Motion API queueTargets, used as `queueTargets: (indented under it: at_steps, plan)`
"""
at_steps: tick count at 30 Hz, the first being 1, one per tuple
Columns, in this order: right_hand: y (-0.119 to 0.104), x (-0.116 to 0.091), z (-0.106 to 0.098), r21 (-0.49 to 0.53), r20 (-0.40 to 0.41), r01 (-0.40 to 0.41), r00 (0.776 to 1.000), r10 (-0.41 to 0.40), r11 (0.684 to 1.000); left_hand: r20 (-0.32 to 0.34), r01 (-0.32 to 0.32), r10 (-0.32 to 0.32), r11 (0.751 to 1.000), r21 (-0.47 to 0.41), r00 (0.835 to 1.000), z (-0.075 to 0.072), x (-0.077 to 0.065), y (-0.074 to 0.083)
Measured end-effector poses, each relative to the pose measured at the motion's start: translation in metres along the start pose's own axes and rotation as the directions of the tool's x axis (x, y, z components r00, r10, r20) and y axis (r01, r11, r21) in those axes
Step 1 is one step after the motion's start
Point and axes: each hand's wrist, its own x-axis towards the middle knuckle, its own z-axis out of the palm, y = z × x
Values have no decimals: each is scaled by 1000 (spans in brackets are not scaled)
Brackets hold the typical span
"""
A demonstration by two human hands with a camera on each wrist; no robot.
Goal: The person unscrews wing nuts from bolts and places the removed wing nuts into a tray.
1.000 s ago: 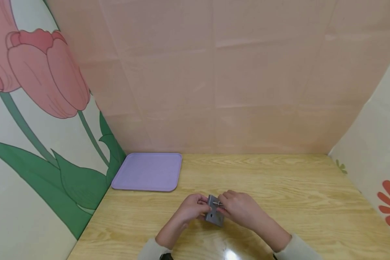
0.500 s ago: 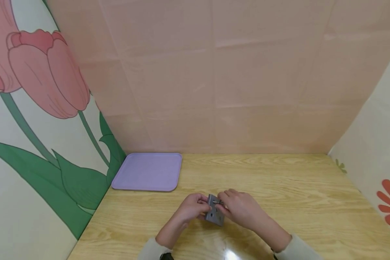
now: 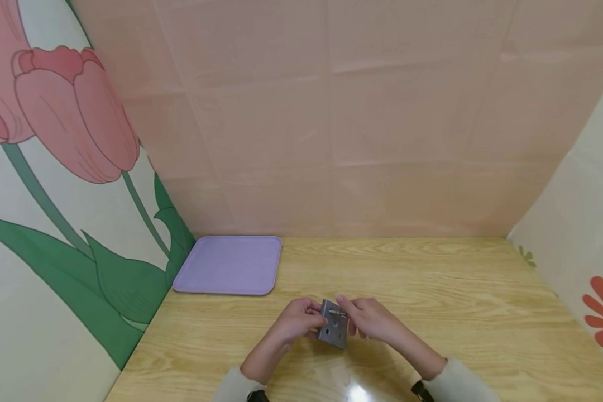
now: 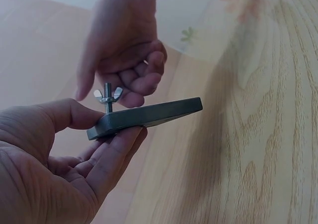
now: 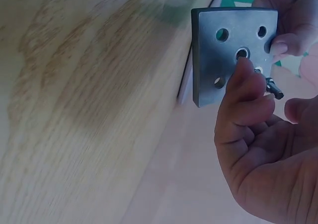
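Observation:
My left hand (image 3: 296, 321) pinches a square grey metal plate (image 3: 335, 335) at one side, thumb on the near face and fingers behind it. Several round holes show in the plate (image 5: 233, 23) in the right wrist view. A threaded bolt (image 4: 108, 87) sticks out of the plate near the left thumb, and a silvery wing nut (image 4: 108, 97) sits partway along its thread. Close by is my right hand (image 3: 374, 319), its thumb lifted off the nut and its fingers loosely bent. In the right wrist view those fingertips (image 5: 243, 67) overlap the plate beside the bolt.
A light wood-grain table (image 3: 457, 301) lies beneath the hands. At the back left rests a flat purple tray (image 3: 228, 265). A beige wall sheet (image 3: 382, 139) rises behind the table, with flower-printed panels (image 3: 75, 111) at the sides.
My right hand has spread its thumb away from the wing nut and turned, so the nut and bolt show more plainly. The left hand and plate stay nearly in place.

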Motion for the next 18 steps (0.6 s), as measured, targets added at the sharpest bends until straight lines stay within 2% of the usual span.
queueTargets:
  at_steps: [6, 18]
  plan:
    - [1, 1, 2, 21, 21, -40, 999, 40, 999, 6, -1, 1, 1000, 9, 1000, 0, 1, 0]
    - [-1, 1, 1, 17, 38, -25, 999, 24, 1000, 1, 8, -8, 1000, 23, 1000, 1, -1, 4]
